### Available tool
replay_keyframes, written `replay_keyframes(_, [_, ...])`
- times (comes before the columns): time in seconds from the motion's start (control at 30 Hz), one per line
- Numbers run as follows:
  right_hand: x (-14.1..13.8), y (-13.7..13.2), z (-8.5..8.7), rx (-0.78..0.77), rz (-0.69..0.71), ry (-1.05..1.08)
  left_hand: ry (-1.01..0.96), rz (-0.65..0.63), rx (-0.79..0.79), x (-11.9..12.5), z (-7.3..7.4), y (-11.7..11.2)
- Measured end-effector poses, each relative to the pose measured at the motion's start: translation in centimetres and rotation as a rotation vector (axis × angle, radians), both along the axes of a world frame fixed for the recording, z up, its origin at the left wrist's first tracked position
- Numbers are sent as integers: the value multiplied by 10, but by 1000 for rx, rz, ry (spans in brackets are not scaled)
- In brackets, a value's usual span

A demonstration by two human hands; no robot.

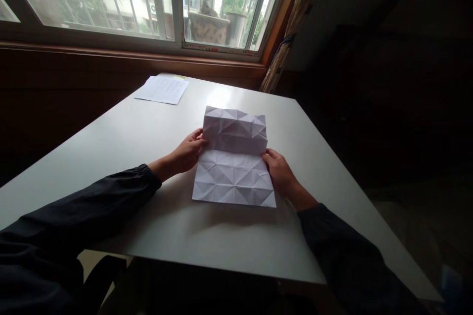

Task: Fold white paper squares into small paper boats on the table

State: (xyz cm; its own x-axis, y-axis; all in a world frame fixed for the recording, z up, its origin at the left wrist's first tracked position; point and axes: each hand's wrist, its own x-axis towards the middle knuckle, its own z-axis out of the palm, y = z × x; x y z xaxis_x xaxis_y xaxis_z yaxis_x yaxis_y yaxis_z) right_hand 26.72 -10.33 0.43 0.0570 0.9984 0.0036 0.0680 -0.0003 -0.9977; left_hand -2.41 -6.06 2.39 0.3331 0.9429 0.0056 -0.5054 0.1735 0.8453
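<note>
A white sheet of paper (234, 172) with a grid of straight and diagonal creases is held over the middle of the table. It bends along a crosswise crease, so its far part rises at an angle to the near part. My left hand (189, 151) pinches the left edge near this bend, thumb on top. At the right edge, slightly nearer to me, my right hand (279, 170) grips the paper between thumb and fingers. Most fingers of the right hand are hidden under the sheet. A soft shadow falls on the table below the near edge.
The white table (155, 226) has its near edge close to my body. Printed papers (162, 90) lie at its far left corner. Beyond the table is a barred window (129, 0) with flower pots (209, 28) outside. A tied curtain (286, 49) hangs at the right.
</note>
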Motion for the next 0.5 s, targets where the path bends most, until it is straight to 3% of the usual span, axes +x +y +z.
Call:
replay_keyframes(0.07, [-2,-1,0,25,-41,-20,32,-16,-72,2,2,-4])
replay_keyframes(0.13, [-3,-1,1,35,-88,-29,86,-123,-146,1,4,-8])
replay_keyframes(0.23, [-3,-2,2,68,-125,-42,154,-234,-127,-4,4,-8])
replay_keyframes(0.37, [-5,-4,0,135,-67,-84,228,-76,56,-10,0,0])
replay_keyframes(0.5, [-12,-4,-6,188,-78,-88,269,-24,237,-17,-3,12])
